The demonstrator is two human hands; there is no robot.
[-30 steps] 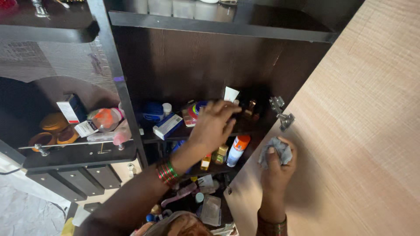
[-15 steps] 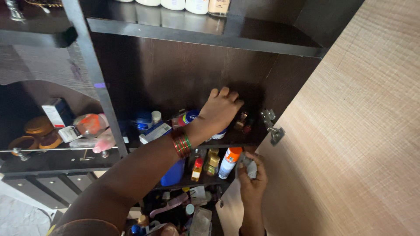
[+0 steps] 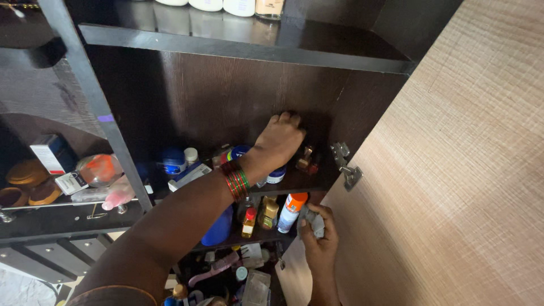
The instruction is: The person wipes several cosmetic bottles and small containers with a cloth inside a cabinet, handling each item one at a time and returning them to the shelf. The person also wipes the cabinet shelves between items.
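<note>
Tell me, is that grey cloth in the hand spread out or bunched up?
Bunched up. The right hand grips the grey cloth as a crumpled wad beside the open cupboard door; only a small lump shows above the fingers.

Red and green bangles, grey cloth, dark brown cabinet, pale woven-grain door, orange-capped white can

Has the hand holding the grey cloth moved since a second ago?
Yes. The right hand with the grey cloth has dropped from beside the door hinge to well below it, nearer the orange-capped can.

My left hand is deep in the cupboard, on a shelf. My right hand holds a cloth lower down, beside the door.
</note>
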